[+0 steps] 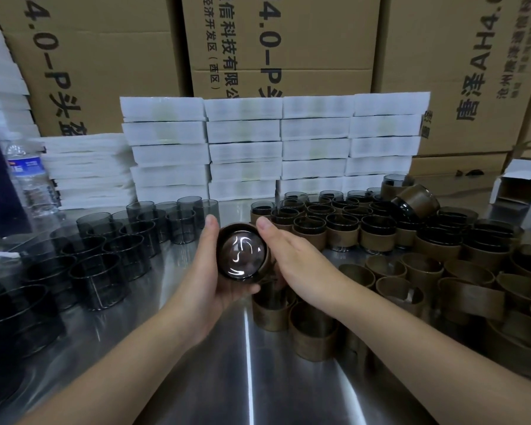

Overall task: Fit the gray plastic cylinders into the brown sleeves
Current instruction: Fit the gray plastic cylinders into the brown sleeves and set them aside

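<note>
While hands (203,277) (292,256) hold one cylinder (242,256), seemingly sleeved

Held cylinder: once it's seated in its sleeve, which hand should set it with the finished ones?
Right, probably. The right hand grips the held cylinder, and the finished sleeved cylinders stand on its side; the left hand sits nearer the bare gray cylinders.

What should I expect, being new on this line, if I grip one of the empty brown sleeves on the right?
Probably light and squashy: the empty brown sleeve is only a thin open band, so a hard squeeze may deform it. Standing on its rim on the steel table, it likely slides rather than rolls.
</note>
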Tool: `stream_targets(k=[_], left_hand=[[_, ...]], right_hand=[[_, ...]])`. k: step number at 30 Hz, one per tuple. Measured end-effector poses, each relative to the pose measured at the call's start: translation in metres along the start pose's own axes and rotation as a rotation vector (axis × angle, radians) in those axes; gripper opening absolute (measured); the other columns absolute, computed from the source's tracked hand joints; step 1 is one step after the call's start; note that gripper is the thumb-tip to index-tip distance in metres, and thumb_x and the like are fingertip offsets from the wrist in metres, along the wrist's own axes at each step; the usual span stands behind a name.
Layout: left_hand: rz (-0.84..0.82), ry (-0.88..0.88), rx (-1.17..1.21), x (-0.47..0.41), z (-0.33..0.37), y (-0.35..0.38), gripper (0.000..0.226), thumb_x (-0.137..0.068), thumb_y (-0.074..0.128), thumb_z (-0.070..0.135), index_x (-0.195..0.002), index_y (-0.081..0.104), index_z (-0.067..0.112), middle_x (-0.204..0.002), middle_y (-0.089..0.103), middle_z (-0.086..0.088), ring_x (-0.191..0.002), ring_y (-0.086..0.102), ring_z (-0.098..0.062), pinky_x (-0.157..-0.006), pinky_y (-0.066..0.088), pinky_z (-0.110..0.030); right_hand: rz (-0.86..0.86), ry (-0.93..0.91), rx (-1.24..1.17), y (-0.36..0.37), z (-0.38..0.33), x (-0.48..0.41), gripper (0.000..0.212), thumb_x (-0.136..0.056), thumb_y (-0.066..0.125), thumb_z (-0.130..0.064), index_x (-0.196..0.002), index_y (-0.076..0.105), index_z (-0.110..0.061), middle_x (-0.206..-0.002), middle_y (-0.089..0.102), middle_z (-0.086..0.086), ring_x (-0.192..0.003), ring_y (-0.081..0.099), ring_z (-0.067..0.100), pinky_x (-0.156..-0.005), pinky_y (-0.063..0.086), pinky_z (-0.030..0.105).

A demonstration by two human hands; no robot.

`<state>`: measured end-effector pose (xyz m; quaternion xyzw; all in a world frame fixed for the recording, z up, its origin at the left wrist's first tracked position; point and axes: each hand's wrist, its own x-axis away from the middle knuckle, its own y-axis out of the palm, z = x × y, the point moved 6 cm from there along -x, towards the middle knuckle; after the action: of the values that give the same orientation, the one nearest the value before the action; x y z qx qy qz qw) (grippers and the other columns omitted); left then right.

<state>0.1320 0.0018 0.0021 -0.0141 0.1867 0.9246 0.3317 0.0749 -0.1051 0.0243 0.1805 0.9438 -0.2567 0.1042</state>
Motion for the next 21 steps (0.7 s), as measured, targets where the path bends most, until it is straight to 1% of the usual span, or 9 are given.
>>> stream_targets(k=[2, 4, 6, 8, 10, 13, 15, 18, 21], left_hand=[[0.054, -0.039, 0.018, 0.0, -0.003, -0.001, 0.062, -0.061, 0.045, 0.075, -0.073, 0.08, 0.025, -0.082, 0.076, -0.008, -0.065, 0.072, -0.016, -0.044, 0.053, -0.025], [0.12, -0.057, 0.023, 0.0, -0.005, -0.002, 0.064, -0.068, 0.04, 0.075, -0.065, 0.079, 0.024, -0.076, 0.076, -0.008, -0.057, 0.07, -0.017, -0.04, 0.051, -0.024], [0.209, -0.056, 0.032, 0.0, -0.006, -0.007, 0.071, -0.082, 0.039, 0.069, -0.064, 0.077, 0.012, -0.067, 0.074, -0.009, -0.047, 0.067, -0.018, -0.036, 0.049, -0.024], [0.268, -0.036, 0.047, 0.001, -0.005, -0.011, 0.063, -0.091, 0.041, 0.061, -0.073, 0.07, 0.008, -0.06, 0.071, -0.009, -0.042, 0.064, -0.017, -0.033, 0.048, -0.024], [0.283, -0.023, 0.054, 0.001, -0.005, -0.012, 0.056, -0.094, 0.042, 0.056, -0.079, 0.066, 0.008, -0.058, 0.07, -0.008, -0.041, 0.063, -0.016, -0.033, 0.048, -0.024], [0.274, -0.007, 0.066, 0.001, -0.004, -0.012, 0.05, -0.096, 0.044, 0.05, -0.081, 0.066, 0.007, -0.054, 0.068, -0.006, -0.04, 0.062, -0.013, -0.033, 0.049, -0.024], [0.265, 0.004, 0.072, 0.001, -0.003, -0.011, 0.047, -0.096, 0.046, 0.047, -0.082, 0.066, 0.008, -0.054, 0.068, -0.004, -0.04, 0.062, -0.013, -0.034, 0.049, -0.024], [0.252, -0.001, 0.077, 0.001, -0.002, -0.012, 0.039, -0.097, 0.049, 0.042, -0.083, 0.066, 0.009, -0.058, 0.07, -0.004, -0.044, 0.065, -0.014, -0.035, 0.05, -0.024], [0.219, 0.001, 0.078, -0.001, -0.001, -0.012, 0.044, -0.096, 0.051, 0.038, -0.068, 0.075, 0.012, -0.063, 0.071, -0.006, -0.051, 0.068, -0.016, -0.037, 0.051, -0.024]], right_hand=[[-0.017, 0.008, 0.021, 0.001, 0.0, 0.001, 0.085, -0.066, 0.019, -0.086, -0.101, 0.065, -0.024, -0.096, 0.068, -0.007, -0.091, 0.061, 0.006, -0.091, 0.047, 0.033], [-0.016, 0.017, 0.037, 0.002, 0.001, 0.002, 0.084, -0.071, 0.02, -0.082, -0.104, 0.064, -0.019, -0.099, 0.068, 0.0, -0.091, 0.062, 0.015, -0.089, 0.05, 0.041], [0.003, 0.018, 0.054, 0.002, 0.001, 0.002, 0.074, -0.082, 0.024, -0.074, -0.106, 0.062, -0.016, -0.1, 0.068, 0.005, -0.089, 0.062, 0.019, -0.088, 0.05, 0.044], [0.013, 0.007, 0.054, 0.003, 0.001, 0.003, 0.062, -0.09, 0.026, -0.066, -0.105, 0.063, -0.018, -0.096, 0.068, 0.003, -0.085, 0.061, 0.017, -0.087, 0.05, 0.04], [0.015, -0.003, 0.016, 0.003, -0.001, 0.003, 0.055, -0.094, 0.027, -0.059, -0.104, 0.064, -0.019, -0.092, 0.068, -0.002, -0.082, 0.059, 0.011, -0.084, 0.048, 0.034], [0.014, -0.019, -0.063, 0.003, -0.005, 0.003, 0.046, -0.097, 0.031, -0.051, -0.098, 0.064, -0.02, -0.076, 0.062, -0.011, -0.069, 0.054, 0.0, -0.075, 0.044, 0.026], [0.009, -0.032, -0.087, 0.003, -0.006, 0.003, 0.042, -0.098, 0.032, -0.048, -0.092, 0.063, -0.021, -0.069, 0.059, -0.012, -0.059, 0.052, -0.003, -0.068, 0.043, 0.022], [0.002, -0.038, -0.124, 0.003, -0.009, 0.005, 0.043, -0.099, 0.033, -0.046, -0.096, 0.064, -0.017, -0.072, 0.061, -0.004, -0.053, 0.051, 0.001, -0.056, 0.044, 0.018], [-0.007, -0.052, -0.146, 0.003, -0.011, 0.006, 0.045, -0.099, 0.034, -0.044, -0.101, 0.065, -0.01, -0.074, 0.059, 0.005, -0.056, 0.05, 0.011, -0.055, 0.044, 0.021]])
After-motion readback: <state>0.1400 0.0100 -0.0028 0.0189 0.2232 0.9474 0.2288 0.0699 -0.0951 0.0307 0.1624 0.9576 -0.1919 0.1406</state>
